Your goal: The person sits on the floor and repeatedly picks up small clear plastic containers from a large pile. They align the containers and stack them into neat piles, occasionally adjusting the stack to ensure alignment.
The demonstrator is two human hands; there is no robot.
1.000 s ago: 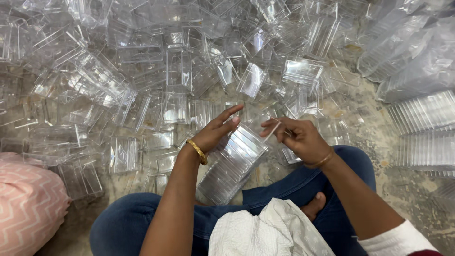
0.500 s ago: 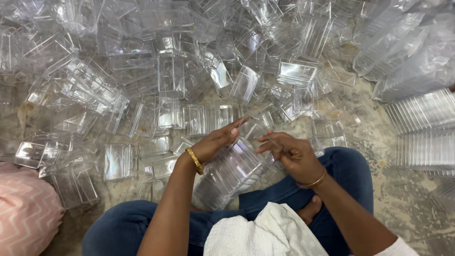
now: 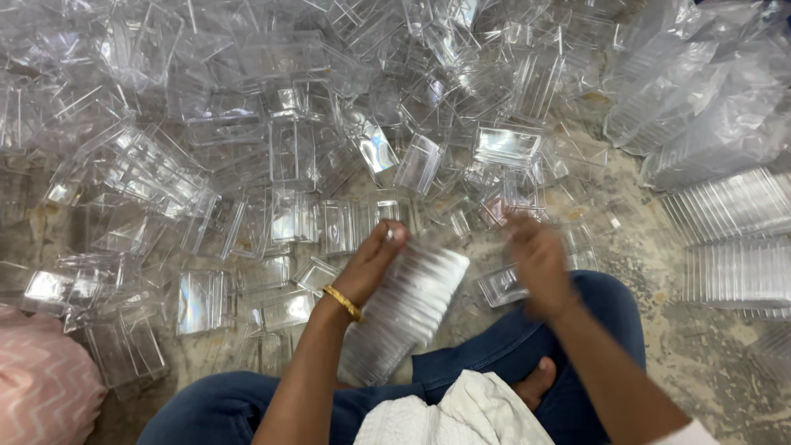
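The stack (image 3: 404, 309) of nested clear trays lies slanted across the lap, its lower end near the jeans (image 3: 247, 408) and its upper end pointing toward the floor (image 3: 651, 264). The left hand (image 3: 372, 262) rests on the stack's upper end, fingers (image 3: 394, 235) curled over the top tray and gripping it. The right hand (image 3: 537, 262) hovers just beside that end, blurred by motion; whether its fingers are closed on anything I cannot tell.

To add a tray well, I judge the left hand should keep the stack steady and its open side facing the right hand, so a new tray slides in square with its rim matching the rims below. A tilted tray would jam or spring the stack apart.

A loose tray (image 3: 504, 284) lies on the floor just beside the right hand. Beyond, a heap of trays (image 3: 288, 148) covers the floor. Finished stacks (image 3: 733, 239) lie at the right, a white cloth (image 3: 453, 416) on the lap, a pink cushion (image 3: 37, 379) at left.
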